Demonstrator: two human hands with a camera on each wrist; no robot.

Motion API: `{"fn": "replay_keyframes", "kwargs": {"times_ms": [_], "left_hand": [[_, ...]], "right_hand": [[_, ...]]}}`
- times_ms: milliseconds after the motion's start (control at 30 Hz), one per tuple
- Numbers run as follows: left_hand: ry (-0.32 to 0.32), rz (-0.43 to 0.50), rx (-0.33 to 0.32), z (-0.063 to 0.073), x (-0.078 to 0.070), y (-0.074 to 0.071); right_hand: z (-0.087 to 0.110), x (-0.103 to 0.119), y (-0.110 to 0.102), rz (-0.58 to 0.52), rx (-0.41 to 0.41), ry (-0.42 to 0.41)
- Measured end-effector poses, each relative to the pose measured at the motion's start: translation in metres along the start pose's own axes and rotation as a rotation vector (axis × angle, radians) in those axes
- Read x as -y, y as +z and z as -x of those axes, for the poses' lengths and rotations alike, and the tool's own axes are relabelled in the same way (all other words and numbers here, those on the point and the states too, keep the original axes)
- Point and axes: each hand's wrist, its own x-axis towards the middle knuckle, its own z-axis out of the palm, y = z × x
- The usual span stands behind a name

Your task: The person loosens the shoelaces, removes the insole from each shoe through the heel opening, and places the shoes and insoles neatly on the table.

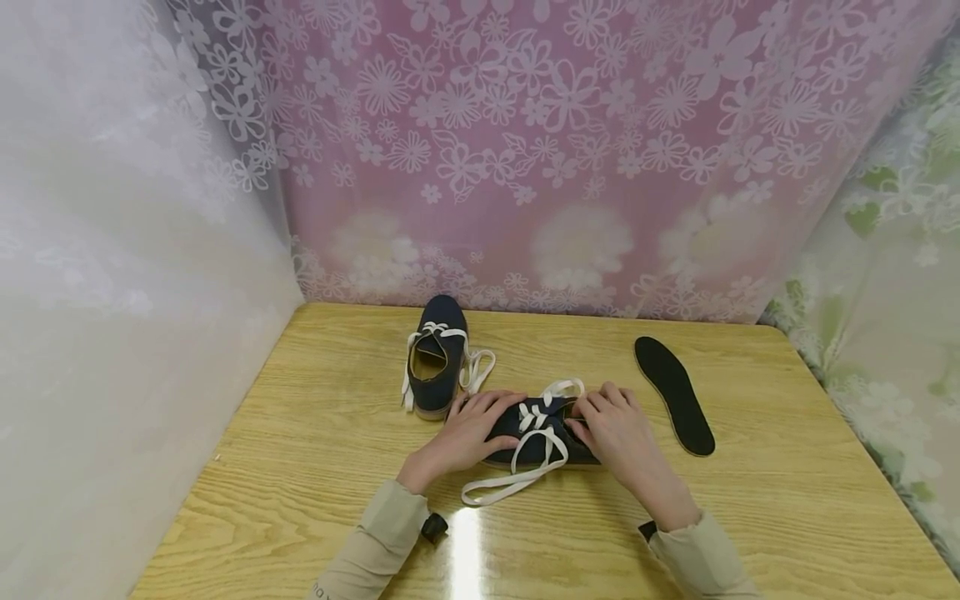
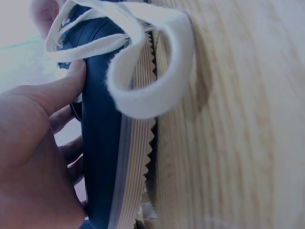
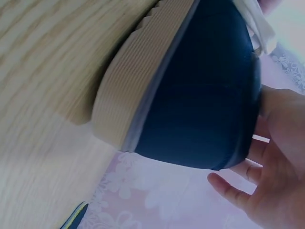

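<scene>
A dark navy lace-up shoe [image 1: 581,452] with a tan ridged sole lies sideways across the table, toe to the left. My left hand [image 1: 467,432] holds its toe end, thumb [image 2: 62,90] on the near side and fingers over the far side. At the heel end, my right hand [image 1: 621,432] grips the collar, with its fingers bent at the shoe opening; the fingertips are partly hidden there. White laces [image 1: 487,493] are threaded through the eyelets, and a long loop trails in front of the shoe.
The matching navy shoe [image 1: 444,313] stands behind my left hand, toe away, its white laces hanging loose. A black insole [image 1: 675,396] lies on the wooden table [image 1: 300,450] to the right. Flowered curtains [image 1: 487,167] border the table.
</scene>
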Motion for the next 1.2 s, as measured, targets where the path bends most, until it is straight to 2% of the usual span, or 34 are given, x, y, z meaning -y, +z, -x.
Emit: {"fn": "replay_keyframes", "kwargs": {"times_ms": [200,467,767,1033,1200], "left_hand": [[0.0,0.004,0.002,0.001,0.001,0.0],[-0.002,0.006,0.006,0.002,0.001,-0.002],[0.002,-0.007,0.018,0.001,0.003,0.001],[0.012,-0.002,0.011,0.0,0.003,0.001],[0.017,-0.009,0.002,0.0,0.003,0.0]], "right_hand": [[-0.001,-0.003,0.005,0.005,0.009,0.02],[-0.006,-0.003,0.009,-0.008,-0.018,0.039],[-0.02,-0.007,0.004,-0.025,-0.134,0.059],[-0.016,-0.024,-0.025,0.005,-0.051,0.128],[-0.009,-0.033,-0.037,-0.001,-0.009,0.135]]}}
